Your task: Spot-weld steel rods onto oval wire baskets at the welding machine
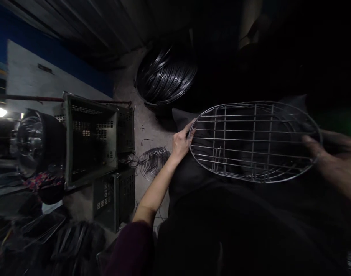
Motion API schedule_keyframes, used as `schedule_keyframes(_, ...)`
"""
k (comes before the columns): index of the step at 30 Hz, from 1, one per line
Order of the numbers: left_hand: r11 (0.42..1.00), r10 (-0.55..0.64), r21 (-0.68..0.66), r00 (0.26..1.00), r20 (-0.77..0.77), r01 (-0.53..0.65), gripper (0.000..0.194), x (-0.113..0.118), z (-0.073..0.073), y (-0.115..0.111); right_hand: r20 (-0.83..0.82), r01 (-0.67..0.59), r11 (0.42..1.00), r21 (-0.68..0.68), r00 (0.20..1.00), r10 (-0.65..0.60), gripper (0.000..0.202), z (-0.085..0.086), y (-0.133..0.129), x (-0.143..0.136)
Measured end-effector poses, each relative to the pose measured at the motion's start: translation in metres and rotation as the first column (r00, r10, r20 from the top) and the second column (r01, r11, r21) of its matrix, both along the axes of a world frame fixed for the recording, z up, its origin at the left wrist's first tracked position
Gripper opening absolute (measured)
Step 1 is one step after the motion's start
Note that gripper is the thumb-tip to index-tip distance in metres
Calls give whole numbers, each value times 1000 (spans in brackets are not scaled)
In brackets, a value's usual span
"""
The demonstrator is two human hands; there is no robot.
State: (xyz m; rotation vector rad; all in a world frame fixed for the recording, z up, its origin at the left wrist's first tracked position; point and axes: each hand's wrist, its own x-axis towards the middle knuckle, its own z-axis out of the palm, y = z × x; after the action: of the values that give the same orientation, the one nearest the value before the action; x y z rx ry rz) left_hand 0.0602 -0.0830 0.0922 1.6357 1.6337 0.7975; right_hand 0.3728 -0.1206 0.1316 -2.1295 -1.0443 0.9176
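Note:
An oval wire basket [254, 140] with a grid of metal rods is held over my lap, its long side running left to right. My left hand [181, 143] grips the rim at its left end, fingers wrapped around the wire. At the opposite end, my right hand [326, 157] holds the rim, with a finger over the edge; it is blurred and dimly lit. Dark cloth lies beneath the basket.
Left of me stand a plastic crate [91, 178] and a second crate [126, 191]. A coil of wire [154, 163] lies on the floor [146, 122]. Ahead is a tub of black wire [169, 78]. A round black container [34, 142] is at far left.

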Motion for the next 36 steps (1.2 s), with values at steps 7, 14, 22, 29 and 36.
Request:
schedule_keyframes(7, 998, 60, -8, 994, 92, -60, 43, -3, -18, 0, 39, -157, 965, 212, 988, 153, 56, -36, -4, 6)
schedule_keyframes(14, 994, 64, -94, 992, 108, -54, 68, -47, 24, 30, 268, 141, 978, 154, 947, -179, 39, -44, -19, 133)
schedule_keyframes(22, 612, -640, -513, 758, 125, 602, 85, 29, 100, 160, 532, 261, 962, -80, 827, -180, 33, -71, 6, 240)
schedule_keyframes(29, 420, -682, -655, 695, 228, 628, 79, 69, 82, 171, 541, 95, 963, -250, 839, 58, 37, -84, 20, 250)
schedule_keyframes(36, 672, -708, -427, 694, -133, 605, 109, 33, 149, 153, 541, 98, 944, -315, 836, 94, 49, -91, 18, 240)
